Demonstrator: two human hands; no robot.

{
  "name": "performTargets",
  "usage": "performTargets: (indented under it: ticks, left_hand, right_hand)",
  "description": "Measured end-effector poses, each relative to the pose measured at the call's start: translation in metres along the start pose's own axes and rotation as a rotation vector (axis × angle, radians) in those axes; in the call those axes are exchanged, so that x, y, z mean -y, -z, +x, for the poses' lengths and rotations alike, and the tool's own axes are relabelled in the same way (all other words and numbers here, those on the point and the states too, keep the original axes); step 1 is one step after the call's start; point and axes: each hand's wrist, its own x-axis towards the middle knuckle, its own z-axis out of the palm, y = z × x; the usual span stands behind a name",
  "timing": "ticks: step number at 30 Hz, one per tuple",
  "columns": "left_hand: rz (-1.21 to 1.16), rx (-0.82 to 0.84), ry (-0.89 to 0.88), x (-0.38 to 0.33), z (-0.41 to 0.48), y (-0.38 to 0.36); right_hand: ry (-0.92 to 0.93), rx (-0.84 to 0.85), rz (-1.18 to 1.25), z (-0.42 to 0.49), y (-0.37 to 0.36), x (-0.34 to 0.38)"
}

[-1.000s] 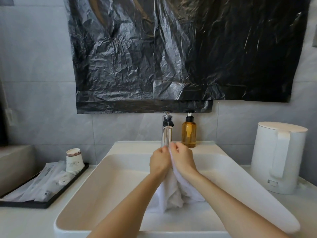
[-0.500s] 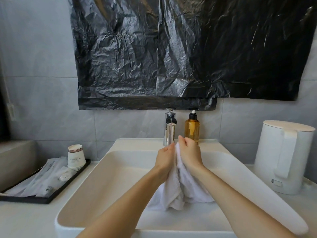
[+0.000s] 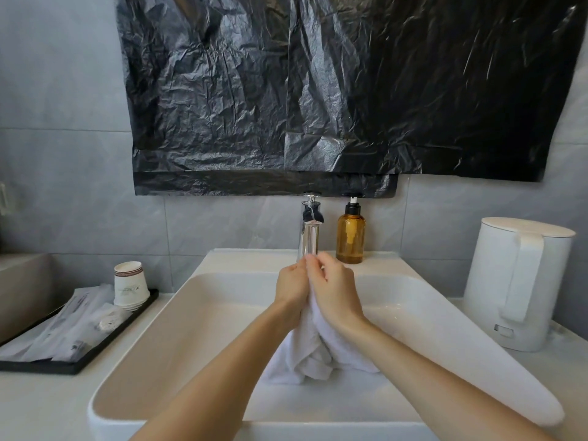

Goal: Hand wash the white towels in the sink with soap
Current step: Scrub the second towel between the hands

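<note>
I have the towel [image 3: 311, 354] bunched upright between my hands, my left hand [image 3: 291, 286] and right hand [image 3: 334, 294] each curled tight round its top, while its limp tail rests on the floor of the sink [image 3: 203, 313]. My knuckles sit just before the tap [image 3: 309, 237], so a hard rub might knock them against it or flick drips over the rim. The cloth is soft, nubby and creased, the basin smooth and glossy, the soap bottle [image 3: 350, 237] round and amber.
</note>
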Motion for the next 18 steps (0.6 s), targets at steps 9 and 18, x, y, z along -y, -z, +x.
performTargets:
  ticks: [9, 18]
  left_hand:
    - [-0.042, 0.02, 0.018, -0.004, -0.002, -0.003]
    - [-0.004, 0.058, 0.042, -0.008, -0.008, -0.001]
  right_hand:
    - [0.097, -0.03, -0.004, 0.004, 0.006, -0.001]
    - [0.21, -0.045, -0.05, -0.003, 0.007, 0.0]
